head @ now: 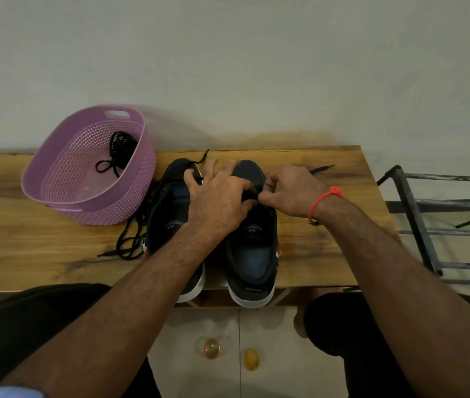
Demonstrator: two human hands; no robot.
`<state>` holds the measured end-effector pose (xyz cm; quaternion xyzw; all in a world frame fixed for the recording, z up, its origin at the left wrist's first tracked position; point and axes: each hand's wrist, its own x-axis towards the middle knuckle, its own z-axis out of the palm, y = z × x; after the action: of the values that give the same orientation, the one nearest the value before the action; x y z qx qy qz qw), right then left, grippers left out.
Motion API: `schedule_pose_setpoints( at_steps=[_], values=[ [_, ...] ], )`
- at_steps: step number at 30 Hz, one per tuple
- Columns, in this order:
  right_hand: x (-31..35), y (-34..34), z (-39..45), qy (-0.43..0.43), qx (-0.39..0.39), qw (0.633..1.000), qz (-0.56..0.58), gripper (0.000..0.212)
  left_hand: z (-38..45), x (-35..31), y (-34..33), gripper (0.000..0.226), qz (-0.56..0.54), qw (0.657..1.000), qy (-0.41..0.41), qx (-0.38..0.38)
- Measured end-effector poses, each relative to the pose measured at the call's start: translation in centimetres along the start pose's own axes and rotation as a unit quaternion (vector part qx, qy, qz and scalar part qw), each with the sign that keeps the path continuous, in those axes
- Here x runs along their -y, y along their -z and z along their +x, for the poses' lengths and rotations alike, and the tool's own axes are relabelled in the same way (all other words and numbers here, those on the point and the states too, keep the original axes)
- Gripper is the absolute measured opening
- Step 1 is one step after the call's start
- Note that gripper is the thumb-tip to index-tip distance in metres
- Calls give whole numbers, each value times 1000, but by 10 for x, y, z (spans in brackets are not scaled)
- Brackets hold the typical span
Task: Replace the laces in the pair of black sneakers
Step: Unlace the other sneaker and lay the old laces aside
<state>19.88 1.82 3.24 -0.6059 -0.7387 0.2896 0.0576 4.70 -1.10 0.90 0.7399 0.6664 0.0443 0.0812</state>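
Two black sneakers, centre frame, side by side on table (314, 248); long axes run bottom to top of frame, toes toward wall, heels overhanging near edge.
Left shoe (170, 214): loose lace (133, 239) trailing left.
Right shoe (252, 248): left hand (222, 196) and right hand (291, 193) both pinch black lace at its eyelets.
Basket (64, 179), upper left: spare lace (116, 153) inside.

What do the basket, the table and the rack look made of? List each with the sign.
Basket: likely plastic, matte lilac, moulded in a perforated weave pattern with a cut-out handle.
Table: wood or wood-look laminate, light sheen, with visible grain and dark streaks.
Rack: probably metal, dark and scuffed, built from thin square bars.
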Motion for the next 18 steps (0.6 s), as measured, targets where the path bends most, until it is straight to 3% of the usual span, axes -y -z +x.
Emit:
schedule_pose_setpoints(
  at_steps=[5, 12, 15, 18],
  values=[
    [1, -6, 0, 66, -9, 996, -61, 23, 0, -2, -3, 31, 9, 1000, 12, -6],
    [1, -3, -1, 43, -24, 994, -99, 16, 2, 7, -3, 15, -59, 998, 30, -25],
    [3, 1, -5, 35, 3, 994, -103, 15, 6, 19, 6, 10, -170, 979, 96, -64],
    [5, 1, -6, 29, 13, 994, -104, 16, 11, 37, 15, 24, -278, 934, 206, -88]
  ],
)
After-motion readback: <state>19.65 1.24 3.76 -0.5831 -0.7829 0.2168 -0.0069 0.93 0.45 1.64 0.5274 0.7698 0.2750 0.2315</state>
